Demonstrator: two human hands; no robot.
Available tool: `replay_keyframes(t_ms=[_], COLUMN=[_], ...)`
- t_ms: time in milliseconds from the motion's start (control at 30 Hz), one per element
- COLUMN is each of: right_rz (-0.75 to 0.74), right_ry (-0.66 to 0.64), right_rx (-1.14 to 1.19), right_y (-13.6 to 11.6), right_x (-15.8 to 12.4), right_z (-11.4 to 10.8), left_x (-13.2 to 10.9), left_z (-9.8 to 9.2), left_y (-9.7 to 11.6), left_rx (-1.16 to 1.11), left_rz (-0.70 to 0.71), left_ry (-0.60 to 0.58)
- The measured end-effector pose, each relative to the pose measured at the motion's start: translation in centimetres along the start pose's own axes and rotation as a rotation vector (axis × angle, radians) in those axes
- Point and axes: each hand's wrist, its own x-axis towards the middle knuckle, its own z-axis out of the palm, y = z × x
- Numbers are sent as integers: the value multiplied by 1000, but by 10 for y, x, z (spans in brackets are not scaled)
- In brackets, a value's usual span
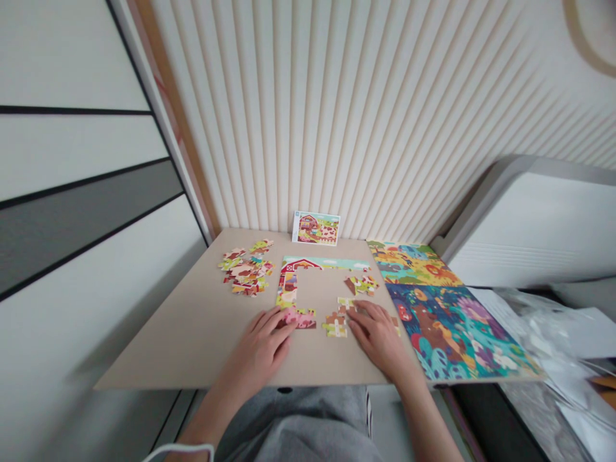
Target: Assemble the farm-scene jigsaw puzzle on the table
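Note:
A partly built farm jigsaw lies on a beige board, its top and left edges joined. My left hand rests flat, fingers spread, with its fingertips on the pink bottom-left section. My right hand lies flat with fingertips on a small joined cluster of pieces at the bottom middle. Another small cluster sits inside the frame at the right. Neither hand grips anything.
A heap of loose pieces lies at the board's back left. A small reference picture card leans on the ribbed wall. Two finished colourful puzzles lie to the right, with clear plastic bags beyond them.

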Motion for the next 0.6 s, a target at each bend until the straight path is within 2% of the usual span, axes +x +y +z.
replay_keyframes(t_ms=[167,233,367,467,600], right_rz=[-27,8,170,159,130], right_ry=[15,60,203,165,111], right_rx=[-23,-41,-108,-131,-131], right_y=[-1,10,47,70,82], right_x=[-15,-28,-55,-67,-71], right_z=[-10,-15,-24,-26,-20], left_x=[0,0,-1,-2,-2], left_z=[2,2,4,7,9], left_y=[-1,-1,-2,-4,-6], left_rx=[-18,-23,-35,-34,-39], left_rz=[-10,-11,-12,-9,1], left_ry=[14,12,9,9,17])
